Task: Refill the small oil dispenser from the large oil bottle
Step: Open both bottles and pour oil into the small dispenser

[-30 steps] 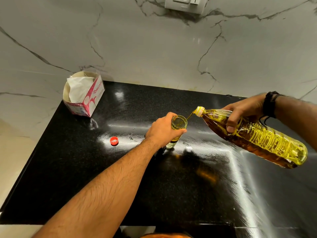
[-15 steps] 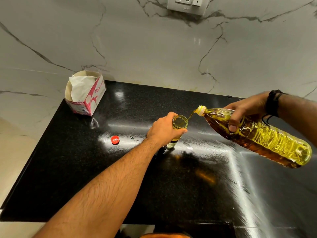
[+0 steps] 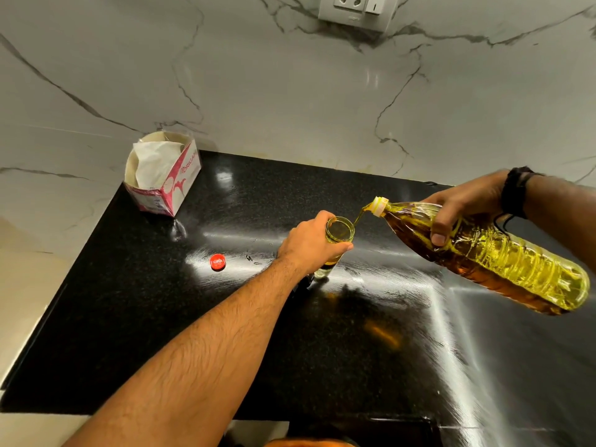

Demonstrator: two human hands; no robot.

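A small glass oil dispenser (image 3: 339, 230) stands on the black counter (image 3: 354, 333) with its mouth uncovered. My left hand (image 3: 309, 243) grips its body from the left. My right hand (image 3: 464, 204) holds the large clear plastic oil bottle (image 3: 490, 256) near its shoulder, tilted with its yellow neck down to the left. A thin stream of yellow oil (image 3: 359, 217) runs from the neck into the dispenser's mouth. The lower part of the dispenser is partly hidden by my left hand.
A red bottle cap (image 3: 218, 262) lies on the counter left of the dispenser. A pink and white tissue box (image 3: 164, 177) stands at the back left corner. A dark small object (image 3: 306, 280) sits by the dispenser's base. The marble wall carries a socket plate (image 3: 356, 9).
The large bottle has tipped slightly further and shifted a little up and right. Oil keeps streaming into the dispenser, and my left hand stays on it.
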